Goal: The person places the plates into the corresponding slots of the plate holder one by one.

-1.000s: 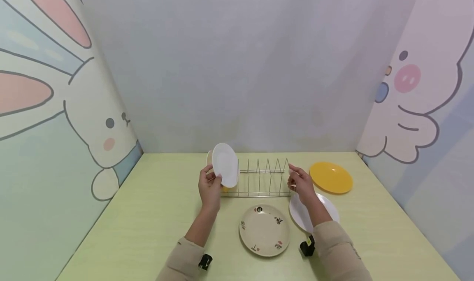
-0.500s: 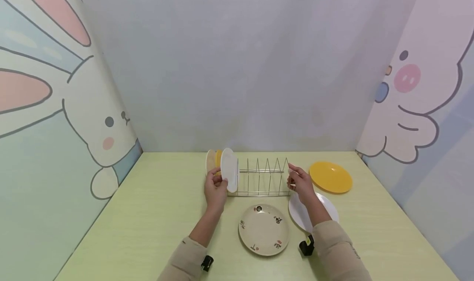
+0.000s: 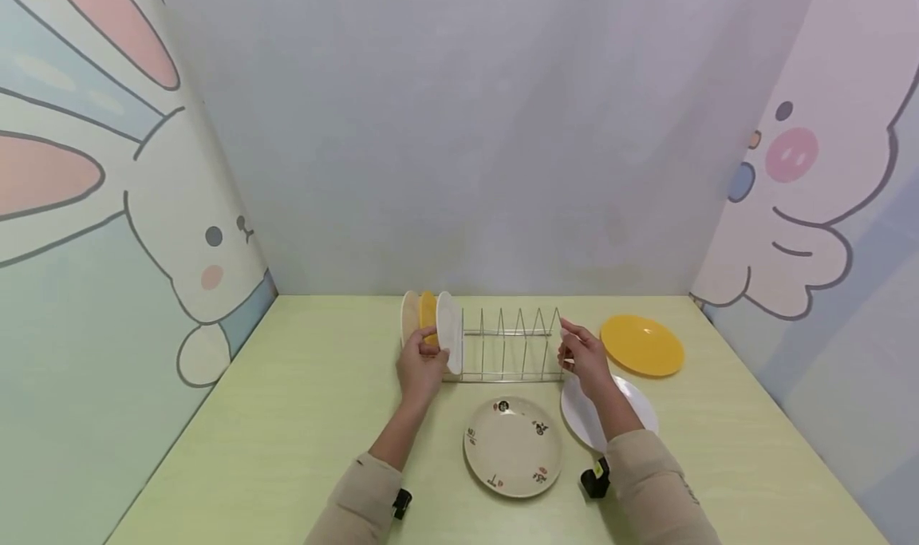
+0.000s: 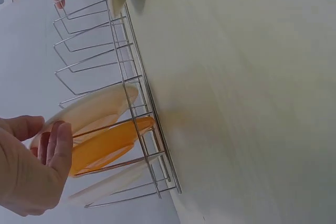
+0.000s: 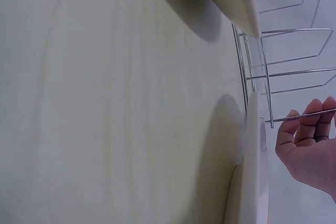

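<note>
My left hand (image 3: 422, 367) pinches the edge of a white plate (image 3: 449, 329) standing upright in the left part of a wire dish rack (image 3: 502, 381). Just left of it a yellow plate (image 3: 427, 312) and a beige plate (image 3: 409, 315) also stand on edge in the rack. In the left wrist view the white plate's lower rim (image 4: 126, 95) sits between the wires. At the rack's right end, my right hand (image 3: 587, 361) holds the end wire with curled fingers, as the right wrist view shows at the hand (image 5: 310, 150).
A beige plate with small printed motifs (image 3: 513, 449) lies in front of the rack. To its right lies a white plate (image 3: 639, 405), partly under the right forearm. A yellow plate (image 3: 641, 345) lies farther back on the right. Walls enclose the pale green table (image 3: 287, 449).
My left hand has moved right and slightly down, bringing the white plate from tilted above the rack to upright in it. My right hand has stayed at the rack's end.
</note>
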Demonstrator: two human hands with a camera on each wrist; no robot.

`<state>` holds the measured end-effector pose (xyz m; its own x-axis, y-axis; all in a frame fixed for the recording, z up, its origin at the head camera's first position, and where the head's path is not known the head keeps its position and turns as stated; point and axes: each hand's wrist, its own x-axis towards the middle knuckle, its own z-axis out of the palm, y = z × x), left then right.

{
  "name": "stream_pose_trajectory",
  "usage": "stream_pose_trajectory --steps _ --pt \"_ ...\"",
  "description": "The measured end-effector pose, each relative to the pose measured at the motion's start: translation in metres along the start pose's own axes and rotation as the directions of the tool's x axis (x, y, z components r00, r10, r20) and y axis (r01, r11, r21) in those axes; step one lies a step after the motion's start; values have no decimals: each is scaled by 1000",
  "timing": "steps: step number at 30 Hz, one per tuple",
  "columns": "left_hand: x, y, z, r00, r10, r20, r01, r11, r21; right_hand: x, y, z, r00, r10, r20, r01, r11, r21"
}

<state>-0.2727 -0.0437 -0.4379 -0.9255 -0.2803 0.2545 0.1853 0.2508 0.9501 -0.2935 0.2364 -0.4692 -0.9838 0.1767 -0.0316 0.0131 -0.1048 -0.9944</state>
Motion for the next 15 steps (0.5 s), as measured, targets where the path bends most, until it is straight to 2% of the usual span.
stream_pose_trajectory --steps 5,15 --pt "0 -4 1 1000 26 -3 -26 998 52 -1 0 0 1000 -9 4 9 1000 -2" --pt "-4 -2 -4 1000 24 15 -25 998 66 -2 -1 -2 1000 -1 9 1 1000 -12"
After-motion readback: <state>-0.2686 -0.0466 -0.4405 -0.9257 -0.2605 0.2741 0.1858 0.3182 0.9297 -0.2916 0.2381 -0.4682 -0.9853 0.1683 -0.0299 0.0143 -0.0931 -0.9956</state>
